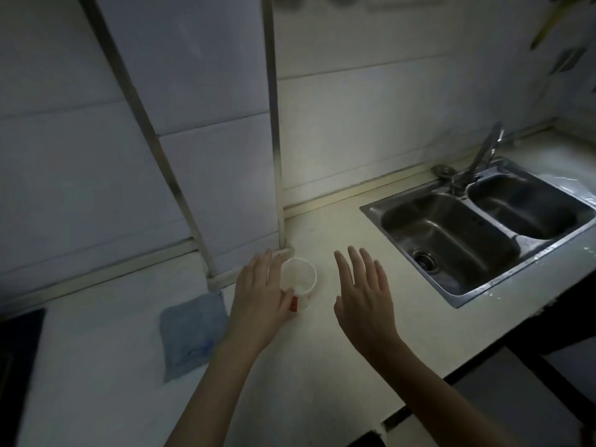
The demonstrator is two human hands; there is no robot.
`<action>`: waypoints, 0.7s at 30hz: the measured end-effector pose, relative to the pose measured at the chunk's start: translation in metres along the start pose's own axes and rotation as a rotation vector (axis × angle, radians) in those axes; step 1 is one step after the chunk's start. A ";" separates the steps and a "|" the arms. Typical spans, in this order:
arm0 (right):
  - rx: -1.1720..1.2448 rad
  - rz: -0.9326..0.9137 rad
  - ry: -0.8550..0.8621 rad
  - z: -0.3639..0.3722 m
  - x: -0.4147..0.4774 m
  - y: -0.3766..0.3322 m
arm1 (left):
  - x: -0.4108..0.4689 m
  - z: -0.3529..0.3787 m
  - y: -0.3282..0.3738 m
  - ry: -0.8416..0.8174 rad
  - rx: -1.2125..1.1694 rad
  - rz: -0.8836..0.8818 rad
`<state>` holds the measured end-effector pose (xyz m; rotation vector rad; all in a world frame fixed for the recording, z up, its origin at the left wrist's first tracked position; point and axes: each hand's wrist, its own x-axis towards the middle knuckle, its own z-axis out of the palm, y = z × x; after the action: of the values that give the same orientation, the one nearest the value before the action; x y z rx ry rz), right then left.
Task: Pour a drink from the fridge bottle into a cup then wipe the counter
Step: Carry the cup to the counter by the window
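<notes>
A white paper cup (299, 279) with red print stands upright on the pale counter (290, 366) near the back wall. My left hand (261, 298) wraps the cup's left side, thumb across its front. My right hand (362, 291) hovers flat to the right of the cup, fingers spread, holding nothing and a short gap from it. A blue cloth (192, 333) lies flat on the counter to the left of my left forearm. No bottle is in view.
A double steel sink (477, 233) with a tap (483, 153) is set into the counter at the right. Two metal rack legs (277, 175) stand behind the cup. A dark hob edge (16, 366) sits at far left. The counter's front edge runs lower right.
</notes>
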<state>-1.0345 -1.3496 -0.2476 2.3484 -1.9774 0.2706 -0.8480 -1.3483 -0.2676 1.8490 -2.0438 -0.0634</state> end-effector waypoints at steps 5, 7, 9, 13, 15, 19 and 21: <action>0.018 -0.112 -0.073 0.042 0.018 0.008 | 0.012 0.034 -0.005 -0.107 -0.105 -0.083; 0.028 -0.138 -0.075 0.054 0.026 0.011 | 0.018 0.046 -0.005 -0.144 -0.157 -0.146; 0.035 -0.165 -0.063 0.064 0.031 0.015 | 0.023 0.057 -0.007 -0.148 -0.196 -0.209; -0.004 -0.193 -0.034 0.081 0.036 0.026 | 0.023 0.075 -0.007 -0.089 -0.216 -0.257; -0.008 -0.192 -0.044 0.087 0.036 0.032 | 0.021 0.082 -0.003 -0.061 -0.286 -0.292; -0.012 -0.194 -0.071 0.098 0.036 0.041 | 0.024 0.090 0.001 -0.021 -0.480 -0.387; -0.013 -0.195 -0.077 0.100 0.037 0.043 | 0.027 0.091 0.002 -0.040 -0.529 -0.410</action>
<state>-1.0612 -1.4091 -0.3428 2.5559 -1.7552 0.1581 -0.8792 -1.3940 -0.3448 1.8755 -1.4430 -0.6832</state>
